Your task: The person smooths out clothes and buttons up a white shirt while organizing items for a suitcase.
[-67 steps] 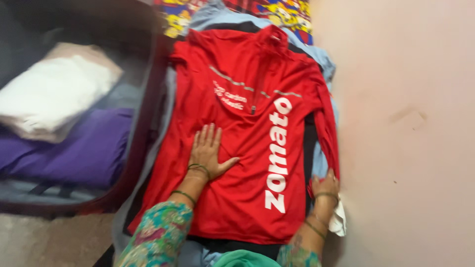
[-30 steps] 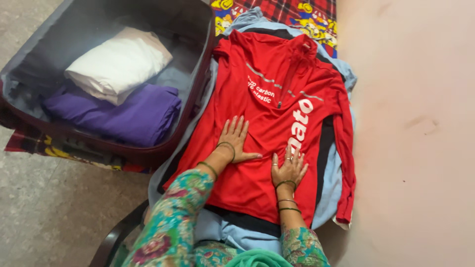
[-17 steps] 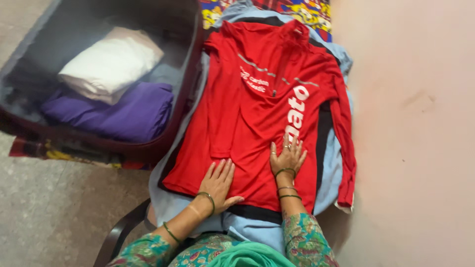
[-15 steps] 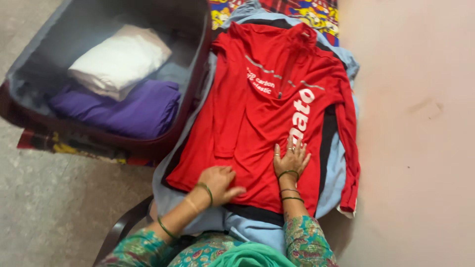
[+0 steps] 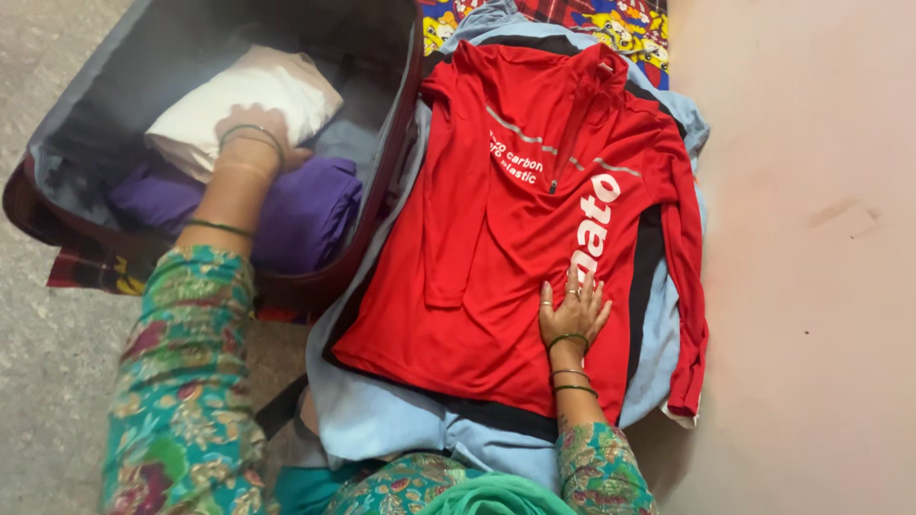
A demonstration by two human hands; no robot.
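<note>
Fingers [image 5: 584, 286] flat on red shirt [image 5: 496, 238], suitcase [image 5: 95, 114] beside.

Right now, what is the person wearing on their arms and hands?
Both arms have loose sleeves in a busy floral print, mostly teal-green with pink, red and yellow. The left hand has thin bangles at the wrist and a green one further up the forearm. The right hand shows rings on the fingers and several thin green bangles at the wrist.
</note>
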